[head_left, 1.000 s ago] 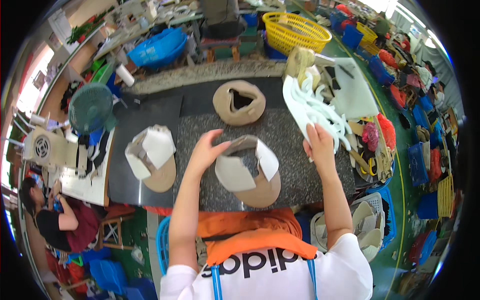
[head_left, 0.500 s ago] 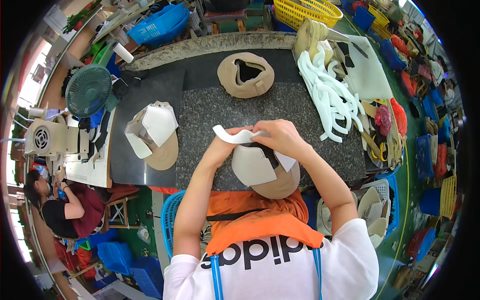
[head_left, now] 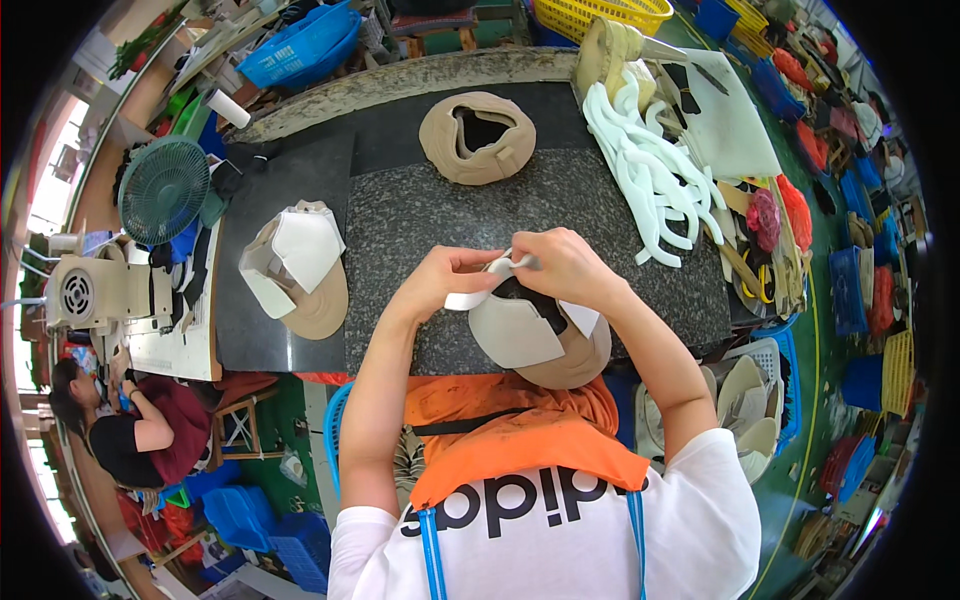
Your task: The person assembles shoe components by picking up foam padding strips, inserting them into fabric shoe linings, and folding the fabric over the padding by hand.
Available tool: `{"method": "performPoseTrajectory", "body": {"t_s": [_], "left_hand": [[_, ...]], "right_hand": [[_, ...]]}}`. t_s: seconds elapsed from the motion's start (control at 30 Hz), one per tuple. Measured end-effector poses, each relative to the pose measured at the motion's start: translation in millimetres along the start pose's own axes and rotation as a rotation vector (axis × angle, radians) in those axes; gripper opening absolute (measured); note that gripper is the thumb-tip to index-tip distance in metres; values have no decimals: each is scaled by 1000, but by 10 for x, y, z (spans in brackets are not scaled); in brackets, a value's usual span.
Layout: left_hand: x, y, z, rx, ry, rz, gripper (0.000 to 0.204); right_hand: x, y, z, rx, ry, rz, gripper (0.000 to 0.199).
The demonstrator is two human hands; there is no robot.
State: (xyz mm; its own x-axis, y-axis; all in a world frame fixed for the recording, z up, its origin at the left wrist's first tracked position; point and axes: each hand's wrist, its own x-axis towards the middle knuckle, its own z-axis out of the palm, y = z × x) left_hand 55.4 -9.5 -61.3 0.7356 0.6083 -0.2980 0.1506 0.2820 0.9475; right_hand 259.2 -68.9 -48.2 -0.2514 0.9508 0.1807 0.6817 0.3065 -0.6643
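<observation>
A tan cap (head_left: pixel 572 366) with stiff white panels (head_left: pixel 512 333) lies at the table's near edge, its brim toward me. At the cap's back rim, my left hand (head_left: pixel 432 284) pinches a white foam strip (head_left: pixel 464 301), thumb and fingers closed. My right hand (head_left: pixel 566 262) is closed on the strip's other part, close beside the left fingertips. The strip looks bent between the two hands. Whether it touches the cap is partly hidden by my fingers. To the left stands another tan cap with white panels (head_left: pixel 308 252). Farther off, an upturned tan cap (head_left: pixel 478 140) shows a dark opening.
Many pale curved foam strips (head_left: pixel 655 170) lie in a heap at the right, near a tape roll (head_left: pixel 606 60) and yellow-handled scissors (head_left: pixel 766 283). A green fan (head_left: pixel 164 190) and sewing machine (head_left: pixel 90 290) stand left, where another person (head_left: pixel 135 425) sits. A blue-rimmed basket (head_left: pixel 785 380) is at lower right.
My hands have drawn closer together at the cap's back rim. The foam strip, wavy and stretched out before, is now bent between my fingers. The view has shifted slightly.
</observation>
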Motion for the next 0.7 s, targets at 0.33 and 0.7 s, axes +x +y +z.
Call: {"method": "performPoseTrajectory", "body": {"t_s": [0.33,0.7], "left_hand": [[42,6,140,428,249,66,25],[166,35,263,921,642,235,22]], "right_hand": [[-240,-46,-78,-239,147,158,17],[143,-271,214,-462,194,-123,12]]}}
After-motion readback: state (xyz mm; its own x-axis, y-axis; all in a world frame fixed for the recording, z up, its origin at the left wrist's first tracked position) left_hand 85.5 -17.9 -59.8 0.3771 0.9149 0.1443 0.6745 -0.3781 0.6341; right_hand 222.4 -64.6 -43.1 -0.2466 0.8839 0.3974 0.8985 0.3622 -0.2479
